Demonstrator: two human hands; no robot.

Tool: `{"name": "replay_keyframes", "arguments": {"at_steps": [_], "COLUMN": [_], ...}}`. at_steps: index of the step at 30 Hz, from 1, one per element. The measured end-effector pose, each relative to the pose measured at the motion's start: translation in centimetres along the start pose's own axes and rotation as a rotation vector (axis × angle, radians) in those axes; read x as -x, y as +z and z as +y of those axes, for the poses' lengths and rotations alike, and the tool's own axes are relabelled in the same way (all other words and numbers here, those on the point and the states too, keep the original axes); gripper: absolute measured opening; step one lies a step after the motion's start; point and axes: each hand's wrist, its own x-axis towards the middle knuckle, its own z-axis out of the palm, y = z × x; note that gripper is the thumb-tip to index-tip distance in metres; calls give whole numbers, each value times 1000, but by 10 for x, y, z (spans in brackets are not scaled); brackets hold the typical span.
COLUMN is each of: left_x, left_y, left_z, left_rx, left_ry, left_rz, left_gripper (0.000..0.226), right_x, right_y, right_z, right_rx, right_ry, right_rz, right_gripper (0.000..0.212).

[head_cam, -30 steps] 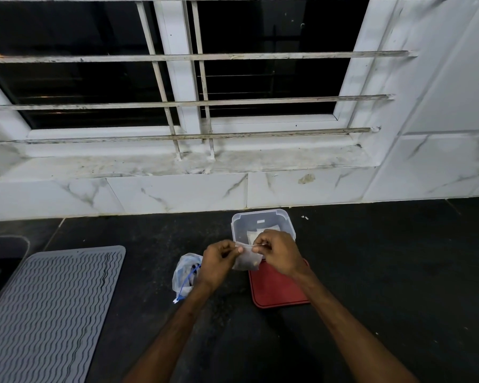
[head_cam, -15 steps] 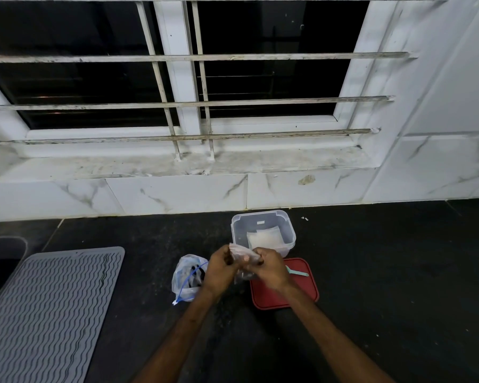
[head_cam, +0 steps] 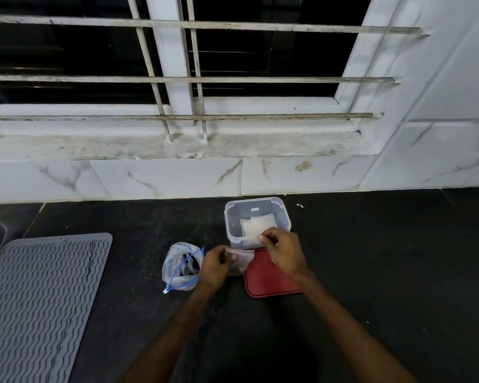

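The left hand pinches a small clear bag beside the red lid. The right hand, fingertips pressed together, hovers at the tub rim.

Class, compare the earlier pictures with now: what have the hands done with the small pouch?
The right hand has let go of the pouch and moved toward the tub; the left hand alone holds it. Tub and bag stayed put.
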Motion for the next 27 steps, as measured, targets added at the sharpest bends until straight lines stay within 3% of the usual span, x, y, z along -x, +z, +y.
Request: {"name": "replay_keyframes", "arguments": {"at_steps": [3,7,12,15,19,23,27], "left_x": [-7,-14,-21,-22,-22,-21,-19], "left_y": [1,-2,-10,-16,-24,-27,-22], "left_z": [5,8,8,13,25,33,39], "left_rx": [-36,-79,-109,-81,-28,3,-4], "left_ry": [-3,11,90,143,197,232,240], "left_rz": [35,61,81,150,236,265,253], "left_gripper": [14,33,53,57,48,43,41], "right_x": [-38,-89,-115,-124,-127,-129,-122], "right_y": [-12,-12,8,15,18,19,14], "right_z": [6,19,32,28,29,23,19], "right_rx": [130,360,670,717,790,866,883], "right_ry": [-68,-112,-74,-38,-47,-80,-70], "right_rz": [17,-188,-545,-645,-671,-641,-572], "right_gripper": [12,8,49,63,81,61,60]}}
